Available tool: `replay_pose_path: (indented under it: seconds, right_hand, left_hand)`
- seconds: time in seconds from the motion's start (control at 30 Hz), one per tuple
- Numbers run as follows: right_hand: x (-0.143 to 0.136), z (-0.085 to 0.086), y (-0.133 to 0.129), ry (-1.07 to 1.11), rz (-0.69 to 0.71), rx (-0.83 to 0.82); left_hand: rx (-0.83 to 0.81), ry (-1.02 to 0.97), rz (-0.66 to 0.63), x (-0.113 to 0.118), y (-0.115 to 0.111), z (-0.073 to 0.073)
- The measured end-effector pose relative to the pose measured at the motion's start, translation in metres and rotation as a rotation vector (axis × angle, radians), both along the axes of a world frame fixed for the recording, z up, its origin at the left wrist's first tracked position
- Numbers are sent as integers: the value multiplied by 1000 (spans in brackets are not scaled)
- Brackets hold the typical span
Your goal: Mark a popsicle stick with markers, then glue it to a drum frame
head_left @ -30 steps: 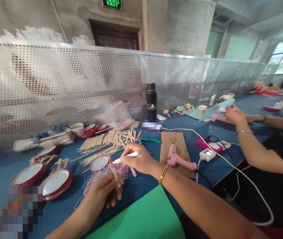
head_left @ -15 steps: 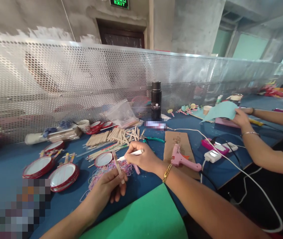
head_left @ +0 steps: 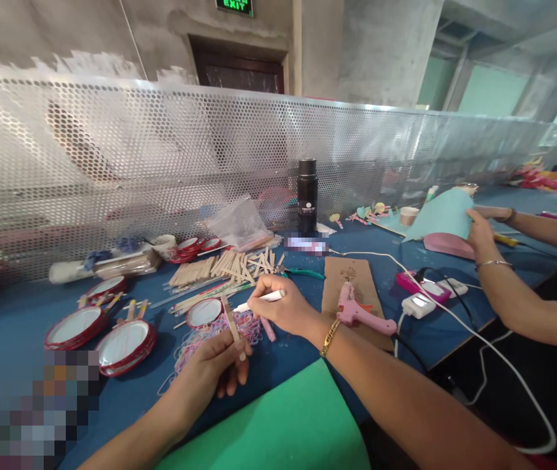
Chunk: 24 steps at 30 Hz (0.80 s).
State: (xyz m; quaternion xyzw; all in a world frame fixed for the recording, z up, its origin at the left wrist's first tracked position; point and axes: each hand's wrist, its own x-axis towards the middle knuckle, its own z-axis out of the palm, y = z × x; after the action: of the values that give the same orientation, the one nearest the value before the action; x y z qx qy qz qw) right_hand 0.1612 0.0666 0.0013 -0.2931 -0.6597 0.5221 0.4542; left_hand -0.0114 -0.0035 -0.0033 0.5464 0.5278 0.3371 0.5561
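My left hand [head_left: 227, 364] pinches a flat wooden stick [head_left: 230, 318], which stands up tilted between thumb and fingers. My right hand [head_left: 278, 305] is closed around a white pen [head_left: 269, 296], its tip beside the upper part of the stick. Under and behind the hands lies a tangle of pastel strings [head_left: 190, 346] with a small red-rimmed disc [head_left: 204, 313] at its edge. A pink cylinder [head_left: 268, 329] lies just below my right hand. Green sheet material [head_left: 278, 424] is spread in front of me, beneath my forearms.
Wooden sticks [head_left: 205, 271] lie behind the hands, red-rimmed drums [head_left: 126, 346] at left. A black bottle [head_left: 307, 196] stands at the back. Right of my hand, a pink glue gun [head_left: 357, 312] rests on cardboard [head_left: 332, 281]. Another person's hands hold a light blue sheet [head_left: 442, 212] near white cables.
The pen in my right hand has shifted slightly, while the stick stays nearly in place. At right, the other person's hands and blue sheet have moved a little, showing more of the pink piece below.
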Motion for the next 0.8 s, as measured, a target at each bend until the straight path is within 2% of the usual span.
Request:
replay_pose_path:
  seconds: [0.17, 0.37, 0.57, 0.8]
  right_hand:
    - [-1, 0, 0, -15, 8, 4]
    - [1, 1, 2, -1, -34, 34]
    - [0, 0, 1, -8, 7, 3]
    - [2, 3, 2, 16, -32, 48]
  left_hand:
    - [-3, 15, 11, 3, -2, 7]
    - [6, 21, -6, 2, -2, 5]
    - [2, 26, 9, 3, -3, 6]
    - [-8, 29, 10, 2, -3, 6]
